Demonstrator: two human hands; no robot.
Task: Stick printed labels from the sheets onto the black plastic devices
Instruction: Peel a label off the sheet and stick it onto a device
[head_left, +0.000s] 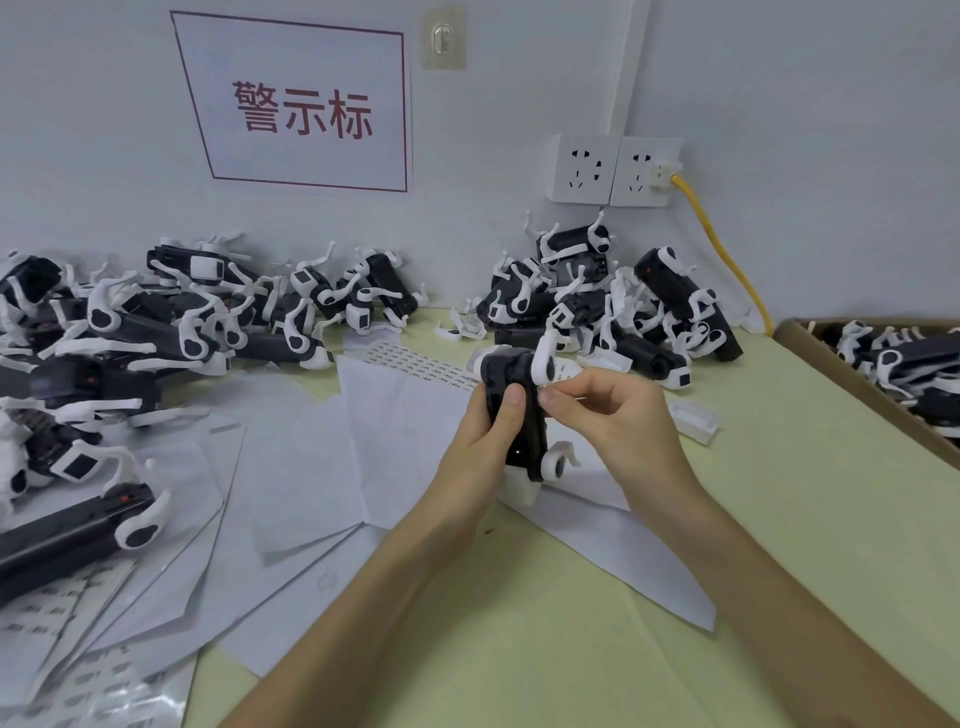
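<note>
Left hand (485, 434): wrapped round the device (531, 436), thumb on its front.
Right hand (626, 415): fingertips pinched together at the device's right edge; their content, cannot tell.
Device: upright, between both hands.
Sheet (415, 358): flat, just behind the device.
Piles (156, 322): devices along the wall.

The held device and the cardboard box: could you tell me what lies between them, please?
In the head view: the right hand, then a small white plastic piece lying on the table.
</note>
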